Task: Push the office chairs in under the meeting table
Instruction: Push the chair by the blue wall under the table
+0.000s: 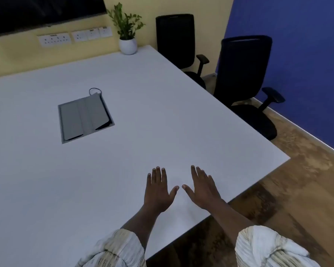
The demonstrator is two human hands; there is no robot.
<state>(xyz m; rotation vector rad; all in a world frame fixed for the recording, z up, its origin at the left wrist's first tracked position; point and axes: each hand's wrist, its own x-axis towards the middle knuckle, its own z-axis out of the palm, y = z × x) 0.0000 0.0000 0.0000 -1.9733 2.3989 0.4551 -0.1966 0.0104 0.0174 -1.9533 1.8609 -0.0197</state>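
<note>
A large white meeting table [162,116] fills most of the head view. Two black office chairs stand along its right side. The nearer chair [245,74] has its seat partly beyond the table edge, with one armrest sticking out to the right. The farther chair [175,39] sits by the yellow wall, its seat mostly hidden by the table. My left hand [159,189] and my right hand [201,187] hover flat over the table's near right part, palms down, fingers spread, holding nothing. Both are far from the chairs.
A potted plant in a white pot [128,45] stands at the table's far corner. A grey cable hatch [85,117] with a black cord is set into the tabletop. Wall sockets [54,39] and a dark screen line the yellow wall. Wooden floor [297,189] runs along the blue wall.
</note>
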